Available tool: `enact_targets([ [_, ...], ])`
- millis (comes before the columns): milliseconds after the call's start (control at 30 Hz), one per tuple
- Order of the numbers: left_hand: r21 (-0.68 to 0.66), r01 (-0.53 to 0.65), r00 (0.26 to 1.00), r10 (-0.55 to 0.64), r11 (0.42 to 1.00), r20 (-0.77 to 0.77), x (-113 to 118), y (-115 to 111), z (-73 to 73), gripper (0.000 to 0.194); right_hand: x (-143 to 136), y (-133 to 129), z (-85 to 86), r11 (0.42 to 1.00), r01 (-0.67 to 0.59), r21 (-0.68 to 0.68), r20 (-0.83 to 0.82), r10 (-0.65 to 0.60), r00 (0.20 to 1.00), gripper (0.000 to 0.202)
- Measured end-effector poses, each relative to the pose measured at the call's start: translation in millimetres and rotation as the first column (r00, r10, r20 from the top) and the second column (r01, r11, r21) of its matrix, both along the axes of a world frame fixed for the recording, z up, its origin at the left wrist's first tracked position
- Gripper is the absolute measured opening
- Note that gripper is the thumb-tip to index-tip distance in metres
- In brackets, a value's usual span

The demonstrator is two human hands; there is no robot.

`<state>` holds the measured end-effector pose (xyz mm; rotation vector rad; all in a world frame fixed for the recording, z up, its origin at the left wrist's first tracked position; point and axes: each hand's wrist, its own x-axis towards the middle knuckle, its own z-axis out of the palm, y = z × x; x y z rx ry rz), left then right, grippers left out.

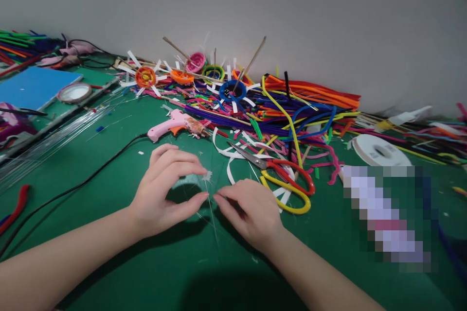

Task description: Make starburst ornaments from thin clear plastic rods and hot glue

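My left hand [164, 189] is raised over the green table with its thumb and fingers apart. Beside its index fingertip is a small whitish, translucent piece [207, 175]; whether they touch is hard to tell. A thin clear strand [212, 216] runs down from that piece between my hands. My right hand [251, 209] is closed, thumb and index fingertip brought together right beside the strand. What they pinch, if anything, is too fine to make out. Beyond my left hand lies a pink glue gun [175, 124], and past my right hand rest scissors [288, 180] with red and yellow handles.
Along the wall spreads a heap of coloured pipe cleaners [310, 92]. Small coiled shapes with white strips, such as a blue one [233, 91], sit on it. A white ribbon spool [381, 150] is at right, a tape roll [75, 93] at left. The glue gun's black cord [83, 182] crosses the left side.
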<state>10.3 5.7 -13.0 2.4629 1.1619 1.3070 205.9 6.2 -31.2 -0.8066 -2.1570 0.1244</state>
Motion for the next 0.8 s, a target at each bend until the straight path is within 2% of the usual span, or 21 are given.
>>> enact_targets([
  [333,0.037,-0.024,0.999,0.025,0.999,-0.031,-0.2,0.5,0.5,0.021,0.4,1.2,1.1,0.997,0.049,-0.052,-0.011,-0.050,0.999,0.013],
  [500,0.044,-0.047,0.999,0.048,0.998,-0.020,-0.5,0.7,-0.5,0.024,1.4,0.8,0.6,0.997,0.064,-0.030,-0.024,-0.065,0.998,0.014],
  [700,-0.019,-0.127,0.991,0.128,0.992,0.027,-2.3,1.4,-1.6,0.029,1.4,1.8,1.2,0.996,0.082,-0.027,-0.032,-0.083,0.996,0.014],
  [800,-0.050,-0.143,0.990,0.144,0.988,0.003,-2.5,2.1,-0.9,0.031,1.3,1.9,0.7,0.996,0.080,-0.038,-0.042,-0.081,0.996,0.015],
])
